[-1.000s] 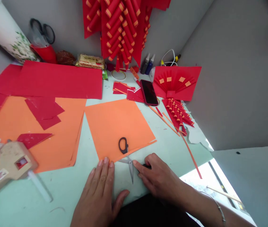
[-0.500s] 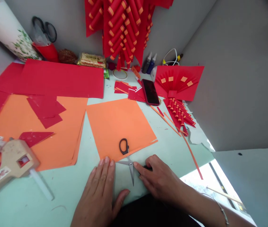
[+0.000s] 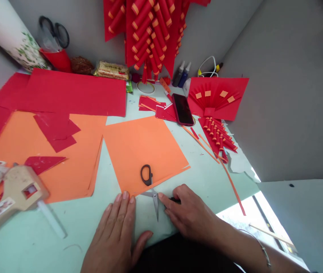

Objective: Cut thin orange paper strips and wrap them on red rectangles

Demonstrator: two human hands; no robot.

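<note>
My left hand (image 3: 114, 231) lies flat, fingers stretched out, with its fingertips on the near left corner of an orange paper sheet (image 3: 144, 148). A thin strip (image 3: 168, 177) runs along the sheet's near edge, partly separate at the right end. My right hand (image 3: 191, 212) has its fingers wrapped round one black handle of a pair of scissors (image 3: 155, 197). The scissors are spread wide. Their other handle rests over the orange sheet, one blade points left towards my left fingertips and the other points towards me.
A hot glue gun (image 3: 21, 189) lies at the left by stacked orange sheets (image 3: 73, 178) and red sheets (image 3: 78, 94). Behind the sheet is a phone (image 3: 182, 109). Red paper firecrackers (image 3: 216, 132) and orange strips (image 3: 199, 142) lie at the right; a larger firecracker decoration (image 3: 150, 34) hangs behind.
My right hand and the scissors have shifted slightly left. My left hand stays flat at the sheet's corner, a little lower in view. The head view has tilted slightly.
</note>
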